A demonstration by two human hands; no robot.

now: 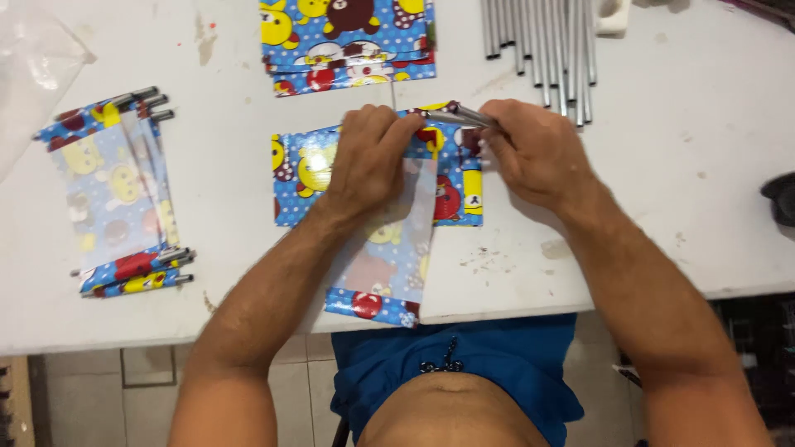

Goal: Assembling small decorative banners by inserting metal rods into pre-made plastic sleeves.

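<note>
Blue shorts (pixel 464 364) and a bare belly sit nearest, at the bottom of the head view, with two bare arms reaching up over the white counter (pixel 646 190).

Just past the near edge of the counter lies a blue cartoon sheet (pixel 377 174) with yellow and brown bears on it. A see-through plastic piece (pixel 389 257) with blue cartoon ends lies on top of it and hangs a little over the near edge.

The left hand (pixel 368 157) lies flat on the sheet, fingers bent and pressing down at its far edge. The right hand (pixel 534 153) is just beside it on the right, and its fingers pinch a thin grey metal rod (pixel 464 116). The rod lies along the far edge of the sheet, and the sheet's edge curls against it. The two hands are close together, almost touching.

On the left side of the counter lies a pile of finished pieces (pixel 120 190), see-through in the middle with cartoon ends and grey rod tips poking out. At the far side, in the middle, is a stack of more cartoon sheets (pixel 348 41). To the right of that stack lies a bunch of grey metal rods (pixel 542 45), side by side. A clear plastic bag (pixel 33 74) sits at the far left corner.
</note>
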